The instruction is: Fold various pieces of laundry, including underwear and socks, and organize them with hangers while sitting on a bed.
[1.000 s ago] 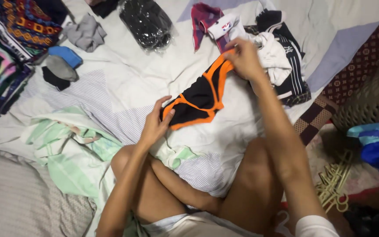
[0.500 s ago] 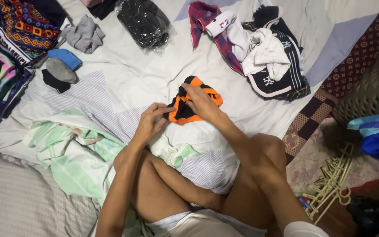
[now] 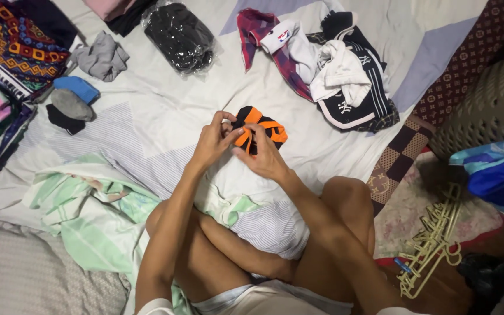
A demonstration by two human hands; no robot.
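Note:
A small black garment with orange trim lies folded into a compact bundle on the white sheet in front of my crossed legs. My left hand pinches its left edge with fingers and thumb. On the bundle's near right side my right hand grips it, fingers curled into the orange bands. Both hands touch each other over the bundle.
A heap of black, white and plaid clothes lies at the back right. A black bagged bundle, grey cloth and rolled socks sit at the back left beside stacked patterned clothes. Yellow hangers lie on the right.
The black and orange garment was spread between my hands, then folded smaller. My right hand came back from the far right to the bundle, and both hands now close together on it.

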